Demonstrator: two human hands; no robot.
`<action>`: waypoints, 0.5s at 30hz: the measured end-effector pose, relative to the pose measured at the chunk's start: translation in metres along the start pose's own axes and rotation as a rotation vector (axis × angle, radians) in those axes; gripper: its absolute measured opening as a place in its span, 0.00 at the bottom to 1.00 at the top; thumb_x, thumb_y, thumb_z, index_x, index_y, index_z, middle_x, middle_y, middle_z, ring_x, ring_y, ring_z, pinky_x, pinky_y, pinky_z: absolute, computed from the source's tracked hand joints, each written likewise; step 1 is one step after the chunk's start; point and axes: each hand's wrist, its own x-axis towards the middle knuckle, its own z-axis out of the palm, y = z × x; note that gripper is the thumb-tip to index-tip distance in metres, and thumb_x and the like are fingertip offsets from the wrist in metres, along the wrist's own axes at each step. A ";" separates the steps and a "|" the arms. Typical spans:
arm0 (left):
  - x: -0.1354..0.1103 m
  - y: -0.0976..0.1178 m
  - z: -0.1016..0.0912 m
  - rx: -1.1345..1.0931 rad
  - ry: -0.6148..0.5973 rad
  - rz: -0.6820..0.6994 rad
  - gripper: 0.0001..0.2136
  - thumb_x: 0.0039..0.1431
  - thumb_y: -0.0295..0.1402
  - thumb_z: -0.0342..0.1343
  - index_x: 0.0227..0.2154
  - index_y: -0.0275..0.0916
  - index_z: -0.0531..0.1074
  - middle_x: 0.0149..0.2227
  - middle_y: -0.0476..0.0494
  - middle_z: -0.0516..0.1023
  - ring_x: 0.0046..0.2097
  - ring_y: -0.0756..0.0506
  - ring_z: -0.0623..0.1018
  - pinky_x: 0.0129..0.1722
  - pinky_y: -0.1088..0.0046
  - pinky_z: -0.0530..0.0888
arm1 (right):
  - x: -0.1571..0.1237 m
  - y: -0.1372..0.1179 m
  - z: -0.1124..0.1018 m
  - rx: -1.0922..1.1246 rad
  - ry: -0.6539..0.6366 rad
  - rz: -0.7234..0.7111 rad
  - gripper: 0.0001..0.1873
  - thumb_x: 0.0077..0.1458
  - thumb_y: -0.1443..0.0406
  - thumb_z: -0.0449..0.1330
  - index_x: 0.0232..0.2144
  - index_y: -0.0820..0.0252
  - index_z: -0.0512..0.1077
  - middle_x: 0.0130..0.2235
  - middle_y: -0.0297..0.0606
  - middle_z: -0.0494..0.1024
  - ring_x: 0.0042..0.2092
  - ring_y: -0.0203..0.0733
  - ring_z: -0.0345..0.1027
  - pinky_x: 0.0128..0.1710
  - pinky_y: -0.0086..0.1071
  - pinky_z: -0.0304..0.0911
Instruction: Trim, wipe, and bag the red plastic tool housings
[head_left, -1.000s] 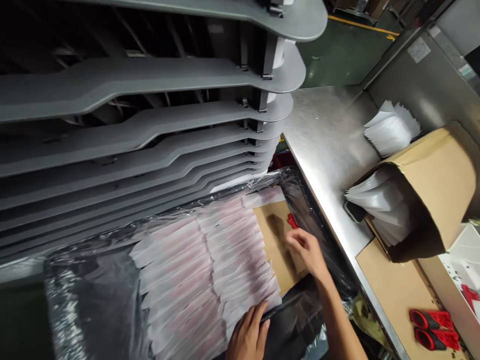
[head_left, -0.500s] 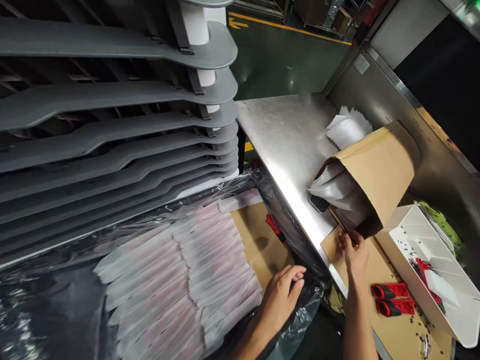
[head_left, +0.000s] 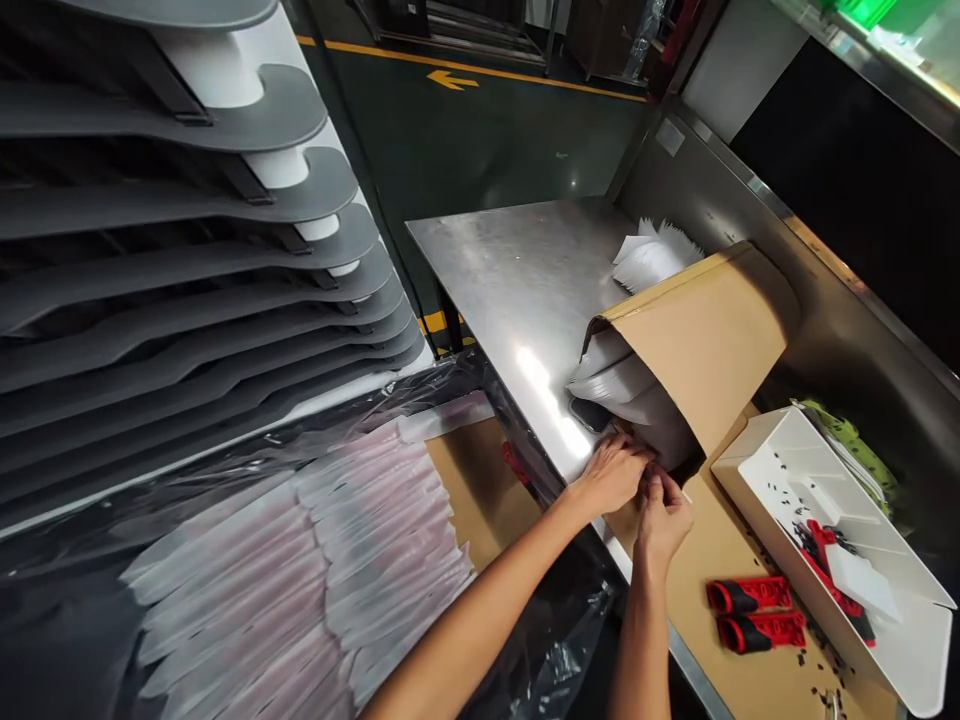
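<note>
Left hand [head_left: 619, 472] and right hand [head_left: 666, 520]: close together, fingertips drawn in, cannot tell on what. Cardboard box [head_left: 697, 340]: just beyond both hands, open end toward them, white sleeves [head_left: 626, 388] inside. Two red-and-black pieces [head_left: 750, 595]: right of right hand, on brown sheet [head_left: 694, 590]. Thin wrapped packets [head_left: 390, 530]: left of left hand.

The brown cardboard box [head_left: 697, 335] lies on its side, right of centre, its open mouth facing lower left. Thin white sheets [head_left: 619, 375] sit stacked inside, their edges fanned at the opening.
</note>
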 end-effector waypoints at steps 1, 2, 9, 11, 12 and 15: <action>0.006 0.001 0.002 0.036 -0.007 -0.006 0.13 0.64 0.26 0.47 0.45 0.36 0.76 0.45 0.36 0.81 0.53 0.37 0.72 0.53 0.57 0.70 | -0.003 -0.002 -0.004 -0.002 0.014 0.002 0.26 0.54 0.49 0.56 0.41 0.64 0.77 0.41 0.50 0.82 0.43 0.51 0.76 0.43 0.38 0.70; 0.011 0.001 0.004 0.069 -0.008 -0.018 0.12 0.64 0.27 0.47 0.42 0.36 0.77 0.43 0.35 0.81 0.53 0.36 0.72 0.53 0.56 0.69 | -0.006 -0.003 -0.007 -0.003 0.031 0.005 0.25 0.54 0.48 0.57 0.39 0.63 0.77 0.39 0.49 0.82 0.43 0.51 0.76 0.43 0.38 0.70; 0.044 -0.011 0.018 0.159 0.009 -0.177 0.06 0.63 0.29 0.55 0.35 0.34 0.76 0.41 0.40 0.79 0.52 0.39 0.74 0.55 0.52 0.68 | -0.046 -0.009 -0.048 0.113 0.099 0.070 0.23 0.47 0.45 0.65 0.31 0.55 0.66 0.29 0.34 0.75 0.34 0.42 0.73 0.37 0.33 0.70; 0.050 -0.013 0.020 0.132 0.019 -0.209 0.05 0.62 0.32 0.58 0.36 0.35 0.75 0.42 0.44 0.78 0.49 0.42 0.76 0.54 0.54 0.70 | -0.062 -0.007 -0.065 0.165 0.067 0.116 0.25 0.44 0.46 0.67 0.34 0.54 0.64 0.31 0.33 0.75 0.35 0.41 0.74 0.37 0.33 0.71; 0.052 -0.013 0.019 0.111 0.029 -0.224 0.05 0.62 0.32 0.58 0.36 0.35 0.75 0.41 0.44 0.78 0.48 0.43 0.76 0.52 0.56 0.72 | -0.069 -0.005 -0.073 0.197 0.037 0.149 0.27 0.43 0.46 0.68 0.36 0.53 0.63 0.32 0.33 0.75 0.36 0.41 0.74 0.38 0.33 0.71; 0.045 -0.006 0.014 0.031 0.107 -0.260 0.04 0.62 0.28 0.56 0.35 0.36 0.76 0.39 0.43 0.78 0.45 0.44 0.77 0.49 0.62 0.73 | -0.085 0.009 -0.092 0.270 -0.056 0.257 0.30 0.42 0.49 0.70 0.42 0.53 0.63 0.35 0.34 0.76 0.38 0.42 0.75 0.39 0.33 0.72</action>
